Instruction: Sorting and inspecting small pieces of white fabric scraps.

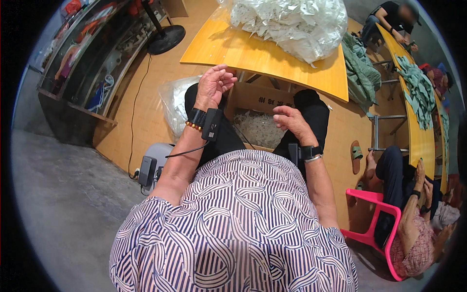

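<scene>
My left hand [212,86] is raised near the front edge of a yellow table [219,46], its fingers loosely bent and a little apart, with nothing visible in them. Over my right thigh hovers my right hand [295,124], fingers partly stretched and apart, and it too looks bare. Between my knees stands an open cardboard box [265,100] with a layer of small greyish-white scraps [255,127] at its bottom; both hands are apart from it. A large clear plastic bag of white pieces [292,27] lies on the table.
A clear bag [170,104] lies beside my left leg. Left are a shelf cabinet [68,109] and a black round stand base [166,40]. At right, a person sits on a pink chair [372,197] by another table [421,146] with green cloth [417,90]; another person works farther back.
</scene>
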Demonstrator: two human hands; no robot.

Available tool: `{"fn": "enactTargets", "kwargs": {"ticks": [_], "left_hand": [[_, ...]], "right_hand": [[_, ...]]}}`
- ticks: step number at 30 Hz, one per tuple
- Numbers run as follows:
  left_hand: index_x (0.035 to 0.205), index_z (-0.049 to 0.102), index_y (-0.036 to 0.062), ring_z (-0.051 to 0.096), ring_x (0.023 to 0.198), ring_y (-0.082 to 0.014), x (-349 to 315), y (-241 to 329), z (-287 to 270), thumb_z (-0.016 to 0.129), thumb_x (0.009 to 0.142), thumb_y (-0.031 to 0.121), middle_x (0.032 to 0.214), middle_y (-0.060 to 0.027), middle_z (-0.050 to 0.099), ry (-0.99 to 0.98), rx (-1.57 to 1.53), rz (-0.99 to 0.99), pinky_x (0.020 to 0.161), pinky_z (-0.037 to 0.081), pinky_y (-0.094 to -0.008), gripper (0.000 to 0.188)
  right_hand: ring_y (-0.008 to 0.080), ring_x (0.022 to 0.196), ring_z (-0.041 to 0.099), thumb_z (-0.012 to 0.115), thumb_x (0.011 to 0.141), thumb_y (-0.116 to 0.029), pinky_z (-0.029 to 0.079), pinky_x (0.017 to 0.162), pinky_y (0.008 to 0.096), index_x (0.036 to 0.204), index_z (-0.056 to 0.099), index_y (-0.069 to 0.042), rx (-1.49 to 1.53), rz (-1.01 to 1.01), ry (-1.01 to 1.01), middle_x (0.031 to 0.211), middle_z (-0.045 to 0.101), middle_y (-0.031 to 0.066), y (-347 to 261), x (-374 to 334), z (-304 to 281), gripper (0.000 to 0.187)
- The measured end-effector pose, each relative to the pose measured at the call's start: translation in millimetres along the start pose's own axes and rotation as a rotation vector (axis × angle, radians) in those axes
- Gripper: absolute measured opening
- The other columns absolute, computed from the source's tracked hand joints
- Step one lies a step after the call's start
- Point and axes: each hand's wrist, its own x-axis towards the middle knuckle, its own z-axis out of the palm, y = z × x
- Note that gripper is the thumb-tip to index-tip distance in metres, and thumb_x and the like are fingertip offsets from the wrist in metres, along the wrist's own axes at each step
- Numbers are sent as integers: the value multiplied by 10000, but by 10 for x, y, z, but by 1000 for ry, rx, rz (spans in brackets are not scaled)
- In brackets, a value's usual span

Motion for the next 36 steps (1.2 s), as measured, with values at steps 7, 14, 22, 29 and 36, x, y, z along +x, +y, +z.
{"fn": "enactTargets", "kwargs": {"ticks": [7,14,22,29,36], "left_hand": [[1005,508,26,635,710,-241,-51,99,78,525,804,70,748,-113,634,-11,-6,45,659,512,-334,206],[1024,521,20,634,772,-293,-34,60,-39,516,825,84,805,-135,640,-41,-25,55,696,519,-365,209],[980,530,38,639,662,-200,-62,-58,115,523,795,79,722,-76,638,5,-3,25,584,516,-300,189],[981,542,44,641,729,-236,-110,-114,61,546,800,85,767,-93,643,-10,-18,-3,655,517,-334,185],[989,544,29,640,729,-241,-207,-268,80,532,806,68,765,-98,639,-28,-120,-58,662,521,-329,188]], "right_hand": [[115,630,593,567,814,-138,485,534,205,1054,527,-18,247,-42,171,811,601,58,-85,-196,-378,271],[98,589,573,574,810,-144,459,501,189,1045,530,-8,273,-19,186,781,592,49,-60,-169,-405,275],[97,613,566,572,807,-115,453,509,196,1031,526,-22,299,-13,179,781,588,41,0,-323,-319,247],[65,608,549,582,795,-142,427,521,176,1010,566,-12,132,-223,188,770,602,14,-619,-160,-288,252],[71,522,526,567,772,-111,426,477,203,895,603,9,4,-379,408,656,585,14,-1219,355,-356,176]]}}
